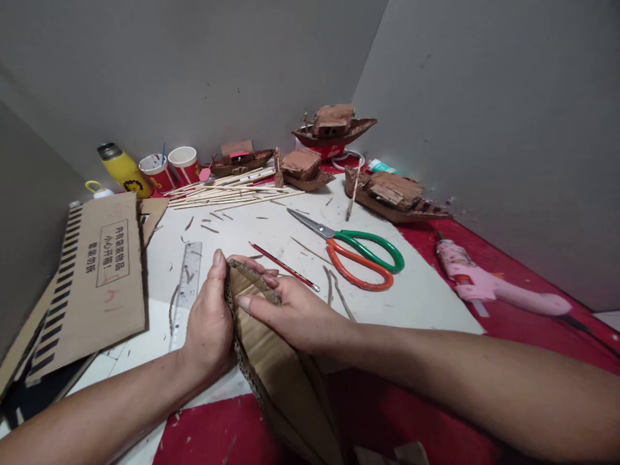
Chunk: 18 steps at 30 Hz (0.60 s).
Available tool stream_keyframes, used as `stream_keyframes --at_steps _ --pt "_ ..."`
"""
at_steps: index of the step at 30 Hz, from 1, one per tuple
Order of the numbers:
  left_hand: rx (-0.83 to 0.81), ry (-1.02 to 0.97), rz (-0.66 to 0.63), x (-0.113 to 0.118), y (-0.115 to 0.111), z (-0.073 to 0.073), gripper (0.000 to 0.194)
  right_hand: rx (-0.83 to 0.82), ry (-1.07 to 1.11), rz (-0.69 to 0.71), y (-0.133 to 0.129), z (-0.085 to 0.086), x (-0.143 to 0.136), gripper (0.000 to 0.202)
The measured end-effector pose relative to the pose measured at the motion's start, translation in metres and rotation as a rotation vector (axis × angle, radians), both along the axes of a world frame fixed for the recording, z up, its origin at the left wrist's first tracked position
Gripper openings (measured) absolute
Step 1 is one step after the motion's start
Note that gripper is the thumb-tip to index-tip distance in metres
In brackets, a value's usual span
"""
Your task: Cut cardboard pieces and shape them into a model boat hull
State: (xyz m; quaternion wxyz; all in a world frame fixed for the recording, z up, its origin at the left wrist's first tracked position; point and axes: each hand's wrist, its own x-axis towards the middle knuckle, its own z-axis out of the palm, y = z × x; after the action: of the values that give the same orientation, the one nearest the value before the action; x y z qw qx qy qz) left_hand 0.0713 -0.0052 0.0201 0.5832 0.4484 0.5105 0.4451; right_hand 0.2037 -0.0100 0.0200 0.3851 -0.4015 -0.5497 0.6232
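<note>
A folded, boat-shaped piece of corrugated cardboard (276, 361) is between my hands, its pointed far end up and its lower end toward me. My left hand (210, 316) presses along its left edge, fingers mostly hidden behind it. With the thumb inside and fingers round the right side, my right hand (300, 313) grips it. Just beyond lie a red and black pencil (285, 266) and scissors (349, 242) with green and orange handles. A clear ruler (188, 274) lies beside my left hand.
Several brown model boats (394, 194) stand at the back, near thin wooden sticks (227, 192). Printed cardboard (99, 271) lies at left. A pink glue gun (494, 281) rests at right on the red cloth (436, 290). A yellow bottle (124, 171) and paper cups (183, 166) stand back left.
</note>
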Motion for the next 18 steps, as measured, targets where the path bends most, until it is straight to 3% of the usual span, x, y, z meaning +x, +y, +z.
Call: stream_keyframes --at_steps 8,15,18 --pt "0.054 0.049 0.044 0.009 0.002 0.005 0.046 -0.003 0.006 -0.016 0.005 -0.005 0.0 0.032" --pt "-0.054 -0.255 -0.027 0.003 0.016 0.016 0.048 -0.056 -0.243 0.101 0.009 0.008 0.012 0.016" --pt "-0.138 -0.321 -0.064 -0.005 0.024 0.022 0.047 -0.003 -0.339 -0.016 0.01 0.019 0.02 0.022"
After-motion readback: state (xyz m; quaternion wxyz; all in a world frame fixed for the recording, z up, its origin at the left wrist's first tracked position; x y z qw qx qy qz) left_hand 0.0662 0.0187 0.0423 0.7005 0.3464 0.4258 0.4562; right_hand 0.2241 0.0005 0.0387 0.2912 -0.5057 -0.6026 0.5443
